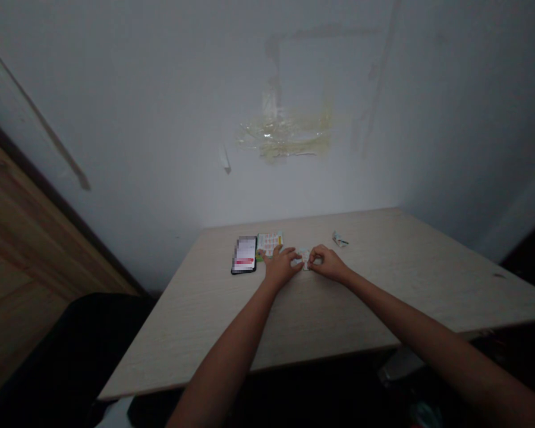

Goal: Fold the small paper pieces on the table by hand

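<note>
On the table, a small pale printed sheet (305, 257) lies between my two hands, partly covered by them. My left hand (282, 265) is spread over the table, its fingertips at the sheet's left edge and its thumb side near a printed card (268, 241). My right hand (327, 263) is closed in a pinch at the sheet's right side. What sits between those fingertips is too small to make out. The printed card, white with rows of reddish marks and a green edge, is partly hidden behind my left hand.
A phone (245, 255) with a lit, blurred screen lies left of the card. A crumpled wrapper (339, 239) rests at the back right of the pale wooden table (196, 309). Behind the table rises a wall (169, 119) with old yellowed tape (289, 137).
</note>
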Action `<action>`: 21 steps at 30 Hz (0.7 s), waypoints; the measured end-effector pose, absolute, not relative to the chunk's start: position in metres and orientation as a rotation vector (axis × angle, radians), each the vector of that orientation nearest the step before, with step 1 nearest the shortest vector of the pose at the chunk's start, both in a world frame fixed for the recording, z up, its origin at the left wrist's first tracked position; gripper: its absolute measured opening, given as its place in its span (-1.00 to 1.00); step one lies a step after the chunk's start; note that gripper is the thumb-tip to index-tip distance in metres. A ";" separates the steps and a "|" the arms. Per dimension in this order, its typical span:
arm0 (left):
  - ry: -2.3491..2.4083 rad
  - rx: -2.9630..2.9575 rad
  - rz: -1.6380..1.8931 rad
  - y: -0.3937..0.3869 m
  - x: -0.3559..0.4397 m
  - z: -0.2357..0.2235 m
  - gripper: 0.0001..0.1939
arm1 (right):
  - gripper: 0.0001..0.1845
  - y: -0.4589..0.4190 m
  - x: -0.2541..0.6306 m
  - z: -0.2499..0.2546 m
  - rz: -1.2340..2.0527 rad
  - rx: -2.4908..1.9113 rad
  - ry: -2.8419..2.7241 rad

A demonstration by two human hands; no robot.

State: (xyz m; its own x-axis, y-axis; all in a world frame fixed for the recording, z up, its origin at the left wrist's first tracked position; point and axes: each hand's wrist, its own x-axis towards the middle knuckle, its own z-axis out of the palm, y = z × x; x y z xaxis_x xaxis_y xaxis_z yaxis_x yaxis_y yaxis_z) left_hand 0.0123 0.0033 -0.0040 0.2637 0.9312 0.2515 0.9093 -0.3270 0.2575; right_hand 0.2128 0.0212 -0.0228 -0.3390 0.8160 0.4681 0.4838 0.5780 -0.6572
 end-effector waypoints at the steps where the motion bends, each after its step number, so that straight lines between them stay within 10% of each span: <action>1: 1.788 2.448 0.551 0.003 0.012 -0.004 -0.68 | -0.91 0.021 0.213 -0.023 0.536 -1.030 -1.998; 15: 1.752 2.422 0.617 0.006 0.012 -0.007 -0.71 | -0.83 0.026 0.216 -0.033 0.805 -0.967 -1.863; 21: 1.728 2.432 0.631 0.006 0.012 -0.007 -0.72 | -0.79 0.032 0.221 -0.031 0.398 -1.188 -1.893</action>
State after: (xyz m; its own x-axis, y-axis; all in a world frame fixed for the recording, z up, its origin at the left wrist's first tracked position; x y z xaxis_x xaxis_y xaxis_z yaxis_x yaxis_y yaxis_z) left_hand 0.0117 0.0056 -0.0074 0.2738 0.9211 0.2768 0.8827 -0.3549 0.3080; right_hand 0.2209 0.0320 -0.0312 -0.1935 0.8516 0.4872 0.5830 0.4992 -0.6410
